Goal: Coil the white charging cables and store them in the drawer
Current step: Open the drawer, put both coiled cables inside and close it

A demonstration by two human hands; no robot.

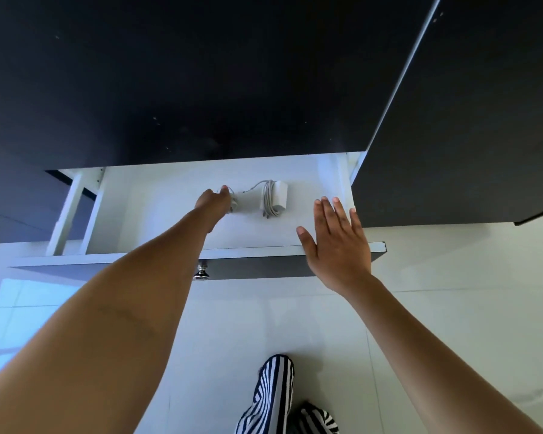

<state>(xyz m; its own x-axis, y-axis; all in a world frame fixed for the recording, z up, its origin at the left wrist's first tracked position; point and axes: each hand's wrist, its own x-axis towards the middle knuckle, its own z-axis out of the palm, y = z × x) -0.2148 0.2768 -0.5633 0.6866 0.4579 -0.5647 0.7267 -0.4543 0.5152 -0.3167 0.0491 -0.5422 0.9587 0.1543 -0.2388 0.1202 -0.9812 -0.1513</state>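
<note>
The white drawer (pixel 157 214) stands pulled out from under a dark desk top. Inside it lies a white charger block with its cable coiled around it (pixel 273 198). My left hand (pixel 213 202) reaches deep into the drawer and closes on a second coiled white cable (pixel 234 204), which is mostly hidden behind the fingers. A thin strand of cable runs between the two bundles. My right hand (pixel 336 242) hovers flat with fingers spread over the drawer's front right corner, holding nothing.
The dark desk top (pixel 201 83) overhangs the back of the drawer. A dark side panel (pixel 458 120) stands close on the right. A metal knob (pixel 202 272) sticks out of the drawer front. Below are a pale tiled floor and striped trouser legs (pixel 273 399).
</note>
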